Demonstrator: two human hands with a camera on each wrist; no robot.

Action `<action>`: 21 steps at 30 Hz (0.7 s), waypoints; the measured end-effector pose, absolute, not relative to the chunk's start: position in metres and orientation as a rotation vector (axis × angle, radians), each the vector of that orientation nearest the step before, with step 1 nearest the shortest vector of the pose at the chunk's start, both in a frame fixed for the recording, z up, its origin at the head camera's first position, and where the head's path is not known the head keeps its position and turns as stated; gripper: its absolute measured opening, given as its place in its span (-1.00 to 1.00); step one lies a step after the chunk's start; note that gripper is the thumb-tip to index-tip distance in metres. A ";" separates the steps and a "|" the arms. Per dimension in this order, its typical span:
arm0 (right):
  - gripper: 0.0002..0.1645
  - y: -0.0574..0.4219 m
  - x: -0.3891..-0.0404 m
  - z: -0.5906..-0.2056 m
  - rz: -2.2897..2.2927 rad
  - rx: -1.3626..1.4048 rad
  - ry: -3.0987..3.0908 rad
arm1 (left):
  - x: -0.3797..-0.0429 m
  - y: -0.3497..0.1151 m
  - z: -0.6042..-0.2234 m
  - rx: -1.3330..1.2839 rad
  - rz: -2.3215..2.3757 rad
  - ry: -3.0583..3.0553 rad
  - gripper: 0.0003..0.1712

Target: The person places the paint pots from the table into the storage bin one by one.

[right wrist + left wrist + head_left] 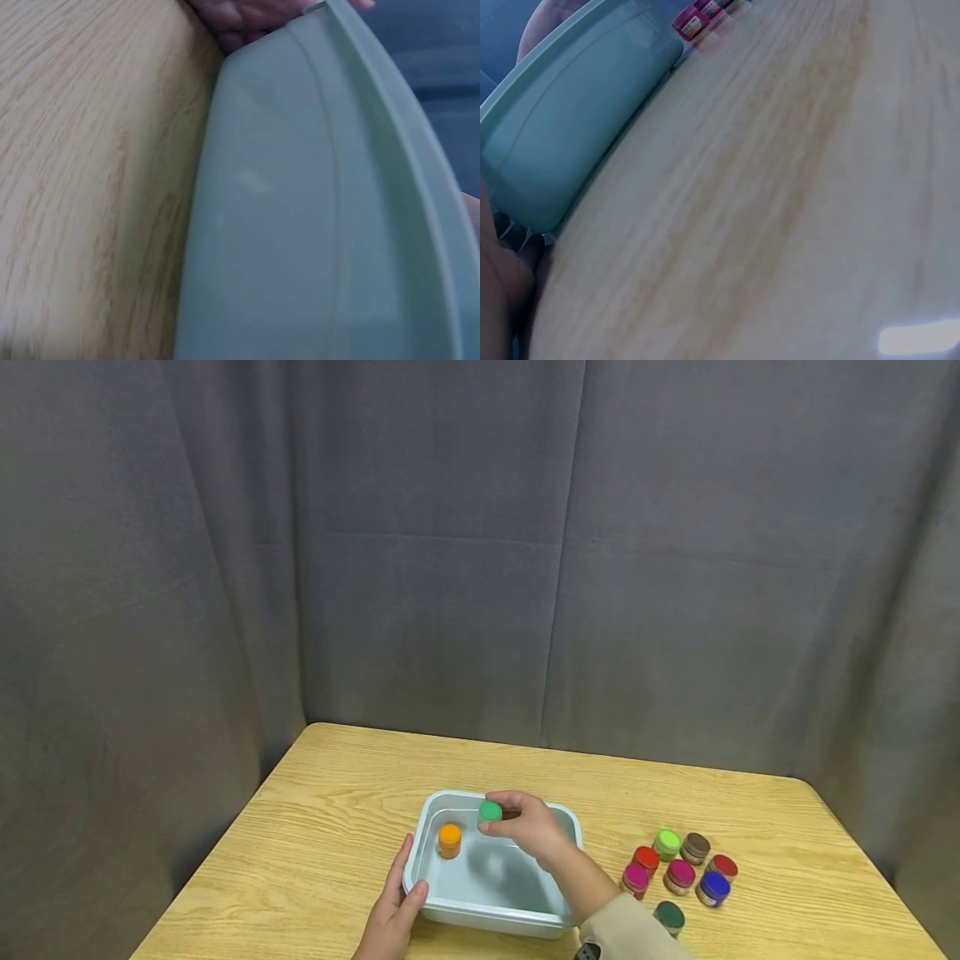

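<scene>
A pale blue-green plastic tub point(487, 912) sits on the table. At its near left corner, my left hand point(392, 910) grips it, thumb at the front rim and fingers along the left side. Over the tub's far part, my right hand point(534, 828) pinches a small paint jar with a green lid point(491, 811) between thumb and fingers. An orange paint jar point(449, 841) stands upright inside, toward the left wall. The left wrist view shows the tub's outer wall point(577, 112); the right wrist view shows its near side point(262, 202), with both jars out of sight.
Right of the tub stands a loose group of small paint jars, among them a lime green jar point(667, 843), a blue jar point(713, 888) and a dark green jar point(669, 917) by the right sleeve point(630, 931). Grey curtains point(450, 552) hang behind the wooden table point(360, 760).
</scene>
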State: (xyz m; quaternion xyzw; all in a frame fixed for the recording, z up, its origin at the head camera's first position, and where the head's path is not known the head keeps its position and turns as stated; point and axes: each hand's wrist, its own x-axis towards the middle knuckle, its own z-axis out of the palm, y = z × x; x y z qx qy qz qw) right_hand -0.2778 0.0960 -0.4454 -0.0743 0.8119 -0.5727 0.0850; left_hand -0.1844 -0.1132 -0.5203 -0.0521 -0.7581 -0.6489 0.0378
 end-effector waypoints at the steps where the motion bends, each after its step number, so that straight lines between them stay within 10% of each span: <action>1: -0.40 0.095 -0.278 -0.447 -1.702 -0.226 2.422 | -0.185 -0.113 -0.520 -0.164 -1.990 -2.324 -0.25; 21: -0.48 0.072 -0.280 -0.464 -1.463 -0.232 2.536 | -0.184 -0.113 -0.519 -0.146 -2.007 -2.336 -0.24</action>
